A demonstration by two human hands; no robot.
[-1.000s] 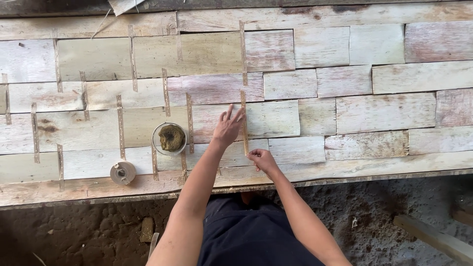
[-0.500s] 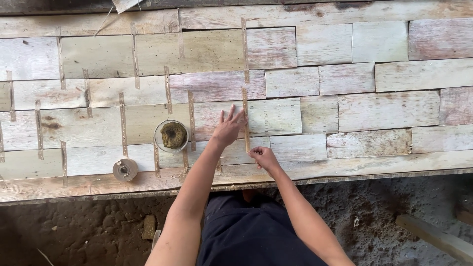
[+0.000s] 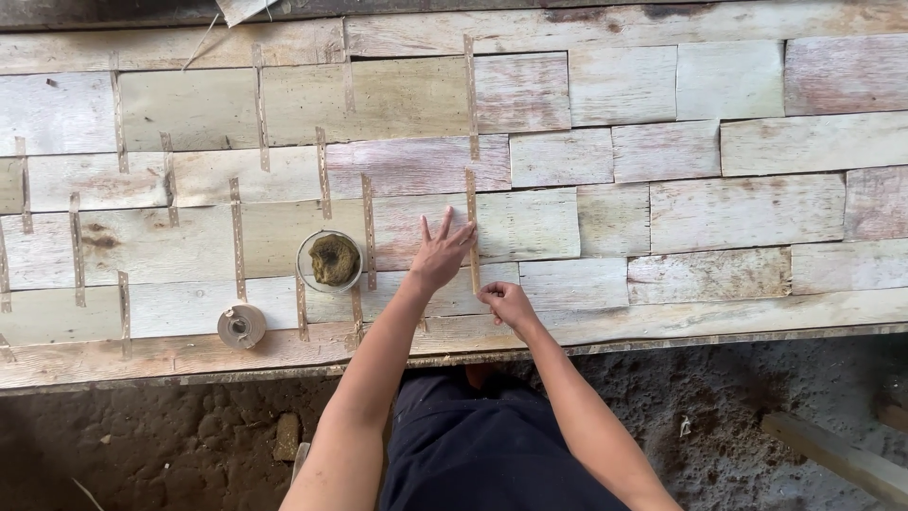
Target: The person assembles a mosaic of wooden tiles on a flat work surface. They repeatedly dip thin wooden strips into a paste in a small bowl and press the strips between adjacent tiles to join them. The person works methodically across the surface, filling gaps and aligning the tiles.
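Two hands work one tape strip [image 3: 472, 227] over a vertical seam between pale veneer sheets [image 3: 539, 225]. Since a second ago, we see our left hand [image 3: 441, 254] creep slightly up the strip, fingers spread flat, pressing it down. Our right hand [image 3: 507, 301] stays pinched on its lower end. A small bowl [image 3: 330, 260] and tape roll [image 3: 241, 325] sit left.

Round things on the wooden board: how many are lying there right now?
2. A small round bowl holding a brownish-green lump sits left of the left hand. A pale roll of tape lies lower left of it, near the board's front edge. None looks hidden.
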